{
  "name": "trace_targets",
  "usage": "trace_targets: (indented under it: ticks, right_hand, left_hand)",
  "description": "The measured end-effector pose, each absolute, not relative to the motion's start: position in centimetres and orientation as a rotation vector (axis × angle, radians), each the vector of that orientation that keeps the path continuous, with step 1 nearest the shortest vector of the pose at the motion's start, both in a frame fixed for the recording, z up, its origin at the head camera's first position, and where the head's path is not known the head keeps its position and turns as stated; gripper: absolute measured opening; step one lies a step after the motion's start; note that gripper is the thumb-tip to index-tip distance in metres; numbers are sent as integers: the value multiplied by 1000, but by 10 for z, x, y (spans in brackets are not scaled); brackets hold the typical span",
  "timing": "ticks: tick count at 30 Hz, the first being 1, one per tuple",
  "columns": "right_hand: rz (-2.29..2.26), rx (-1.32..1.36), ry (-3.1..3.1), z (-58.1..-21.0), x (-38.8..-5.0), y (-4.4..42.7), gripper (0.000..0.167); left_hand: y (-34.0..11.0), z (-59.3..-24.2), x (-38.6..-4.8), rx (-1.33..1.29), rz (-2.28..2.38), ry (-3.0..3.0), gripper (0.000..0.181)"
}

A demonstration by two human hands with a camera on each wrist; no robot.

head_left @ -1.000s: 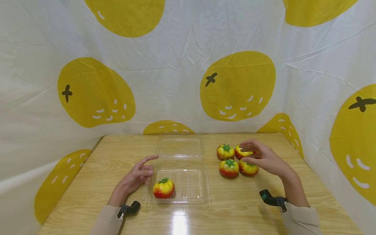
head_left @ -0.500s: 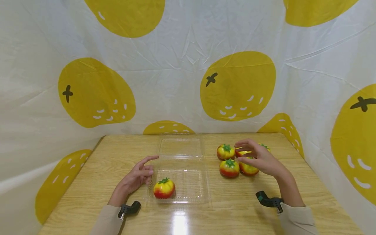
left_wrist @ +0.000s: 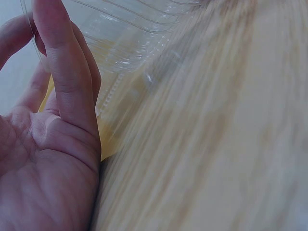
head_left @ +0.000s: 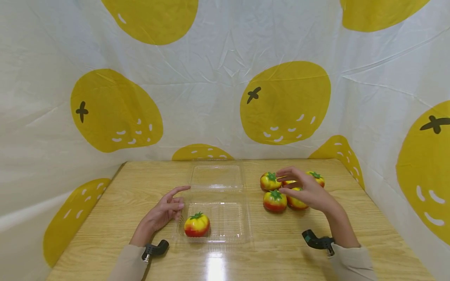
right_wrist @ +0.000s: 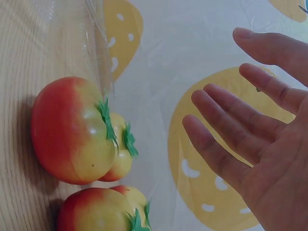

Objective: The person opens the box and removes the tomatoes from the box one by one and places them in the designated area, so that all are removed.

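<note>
My left hand [head_left: 164, 212] is at the left side of an open clear plastic clamshell container [head_left: 228, 222]. Its rim passes between the thumb and fingers in the left wrist view, and the index finger sticks out towards the lid. One red-and-yellow toy tomato [head_left: 197, 225] sits in the container's near left part. My right hand [head_left: 307, 191] hovers over several more toy tomatoes on the right, fingers spread and holding nothing. Nearest its fingertips are the front left tomato [head_left: 275, 201] and the back left tomato [head_left: 270, 182]; the hand partly covers others behind it.
The container's lid [head_left: 216, 175] lies folded back, flat on the wooden table [head_left: 147, 175]. Another toy tomato [head_left: 315, 178] lies behind the right hand. A white curtain [head_left: 207, 101] with yellow fruit prints hangs round the back and sides.
My right hand has moved left over the tomatoes, uncovering the one at the far right. The left hand, container and tomatoes have stayed put.
</note>
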State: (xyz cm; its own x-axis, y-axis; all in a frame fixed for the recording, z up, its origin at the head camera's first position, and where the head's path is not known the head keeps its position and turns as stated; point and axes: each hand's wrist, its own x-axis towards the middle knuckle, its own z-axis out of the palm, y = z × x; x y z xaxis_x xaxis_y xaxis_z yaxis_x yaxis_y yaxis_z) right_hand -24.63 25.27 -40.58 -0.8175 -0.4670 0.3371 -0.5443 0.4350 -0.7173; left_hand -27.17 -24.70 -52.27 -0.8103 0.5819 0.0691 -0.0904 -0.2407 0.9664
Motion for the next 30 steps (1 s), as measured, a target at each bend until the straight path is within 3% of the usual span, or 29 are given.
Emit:
trace_targets:
  ticks: [30]
  right_hand:
    - [1324, 1041, -2598, -407, -244, 217, 39]
  left_hand:
    - [-247, -522, -271, 591, 2099, 1583, 63]
